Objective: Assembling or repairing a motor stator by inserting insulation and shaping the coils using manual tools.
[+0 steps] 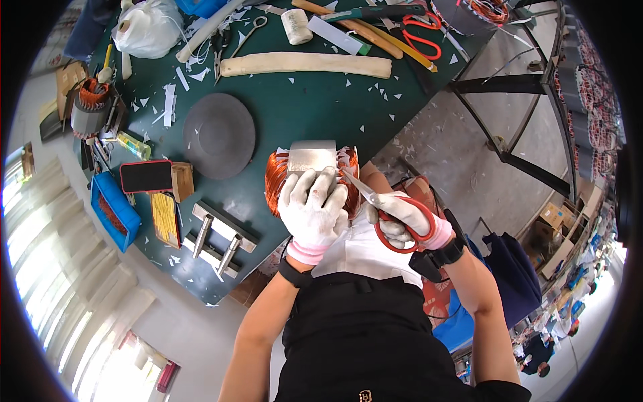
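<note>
A motor stator [312, 155] with a grey metal core and copper windings [275, 175] at both ends sits at the table's near edge. White insulating paper bits stick out between the wires. My left hand [313, 204], in a white glove with a pink cuff, lies over the core with fingers bent, gripping it from the near side. In my gloved right hand [400, 216] is a pair of scissors [426, 218] with red handles. Their blades point up and left, and the tips reach the stator's right-hand winding. Whether the blades touch the paper there I cannot make out.
On the green table [295, 100] lie a round grey disc [219, 136], a metal fixture with two posts [224, 241], a wooden bar [306, 64], a phone-like black slab [147, 177] and a blue tray [115, 211]. Red scissors [422, 35] and paper scraps lie farther back.
</note>
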Demonstrator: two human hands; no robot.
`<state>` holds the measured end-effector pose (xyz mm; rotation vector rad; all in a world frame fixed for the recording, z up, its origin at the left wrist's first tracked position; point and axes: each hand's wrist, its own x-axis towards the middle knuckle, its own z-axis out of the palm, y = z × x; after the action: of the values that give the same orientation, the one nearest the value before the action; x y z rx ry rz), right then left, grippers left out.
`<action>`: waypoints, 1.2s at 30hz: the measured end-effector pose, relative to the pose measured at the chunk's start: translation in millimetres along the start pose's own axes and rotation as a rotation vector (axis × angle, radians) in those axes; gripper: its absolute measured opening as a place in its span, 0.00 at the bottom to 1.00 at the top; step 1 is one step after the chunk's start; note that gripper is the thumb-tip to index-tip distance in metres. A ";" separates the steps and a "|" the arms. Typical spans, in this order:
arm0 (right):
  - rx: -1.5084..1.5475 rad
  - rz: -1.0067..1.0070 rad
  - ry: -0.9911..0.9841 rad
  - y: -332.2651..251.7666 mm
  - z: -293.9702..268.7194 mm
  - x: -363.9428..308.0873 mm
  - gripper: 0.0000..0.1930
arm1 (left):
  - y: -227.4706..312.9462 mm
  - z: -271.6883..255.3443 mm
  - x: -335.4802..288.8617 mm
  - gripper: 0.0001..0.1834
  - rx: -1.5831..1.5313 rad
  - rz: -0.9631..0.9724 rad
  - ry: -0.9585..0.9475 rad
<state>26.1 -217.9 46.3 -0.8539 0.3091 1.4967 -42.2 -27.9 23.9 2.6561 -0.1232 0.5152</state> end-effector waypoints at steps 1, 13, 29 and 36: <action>-0.065 -0.032 0.080 2.9 3.5 -1.3 0.22 | 1.0 -1.7 -0.3 0.12 0.020 -0.010 -0.017; 0.454 -0.133 -0.202 29.3 6.9 11.3 0.24 | 2.0 -2.5 -6.9 0.11 0.025 0.005 -0.017; 0.630 -0.094 0.002 22.9 40.0 8.0 0.24 | 3.0 -2.2 -7.8 0.08 0.032 0.025 0.018; 0.778 -0.108 -0.112 15.7 26.9 13.3 0.21 | 2.9 0.2 -10.4 0.10 0.000 0.014 -0.010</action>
<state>4.1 -192.6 51.0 -0.1606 0.6910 1.1711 -52.2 -30.5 21.0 2.6596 -0.1452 0.5060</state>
